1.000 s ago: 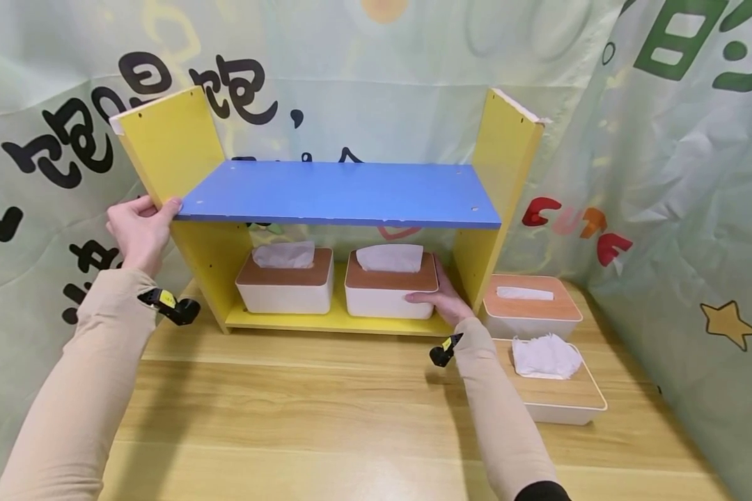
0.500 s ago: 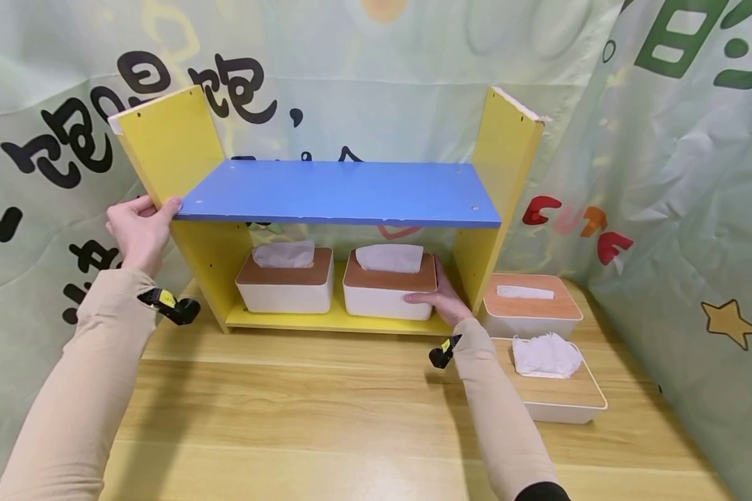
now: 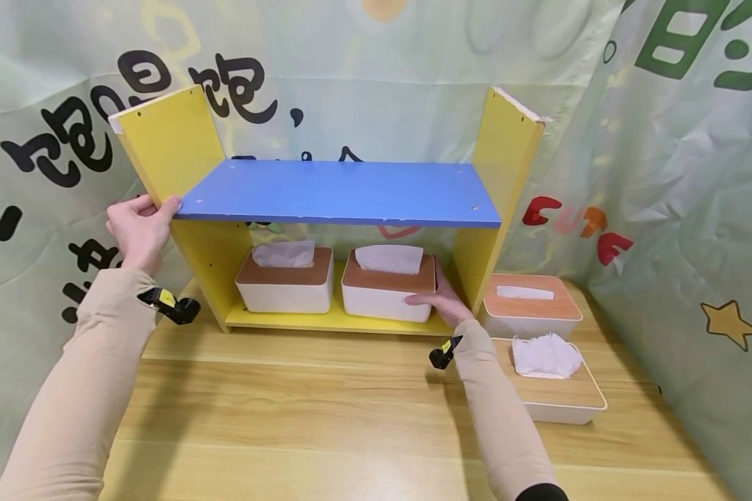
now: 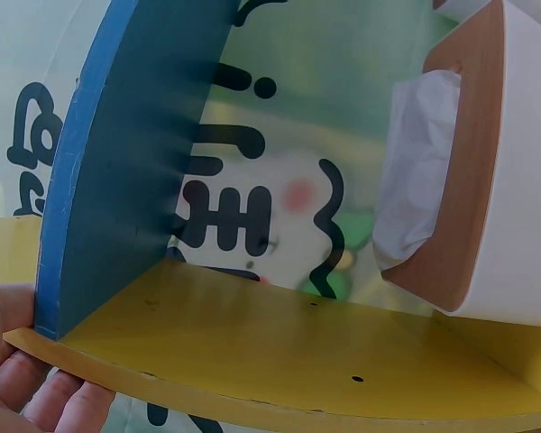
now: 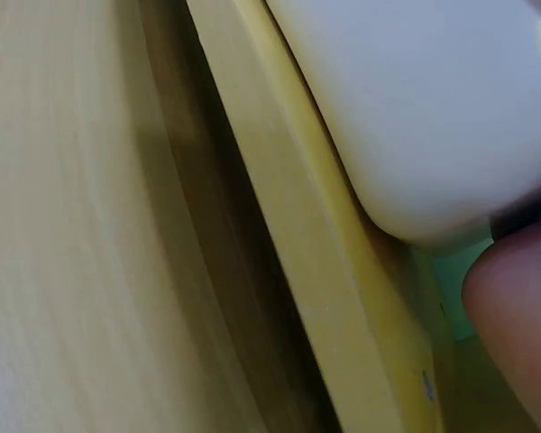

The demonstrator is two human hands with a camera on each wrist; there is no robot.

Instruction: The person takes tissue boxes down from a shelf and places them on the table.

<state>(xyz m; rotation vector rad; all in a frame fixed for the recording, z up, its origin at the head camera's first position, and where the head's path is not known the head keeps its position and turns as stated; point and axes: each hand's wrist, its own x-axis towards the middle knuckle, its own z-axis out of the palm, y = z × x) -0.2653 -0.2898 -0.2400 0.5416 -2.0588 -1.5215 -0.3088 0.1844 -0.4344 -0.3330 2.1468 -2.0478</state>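
Note:
My left hand (image 3: 139,229) grips the left yellow side panel (image 3: 174,149) of a small shelf unit, right by the end of its blue board (image 3: 341,191). In the left wrist view the thumb lies inside the panel and the fingers (image 4: 50,397) behind its edge. Under the blue board, my right hand (image 3: 441,296) holds the right end of a white tissue box (image 3: 385,303) with a wood-look lid, thumb across its front. This box stands slightly askew on the yellow bottom board (image 3: 335,322). To its left sits a similar tissue box (image 3: 286,298), a narrow gap between them.
Two more tissue boxes stand on the wooden table (image 3: 313,417) right of the shelf: one behind (image 3: 533,325), one nearer (image 3: 560,412), partly behind the right sleeve. A printed cloth (image 3: 376,69) hangs behind and at both sides.
The tissue box at my right hand has shifted slightly left and turned a little, its front right corner now lower in view. My left hand and the shelf stay put.

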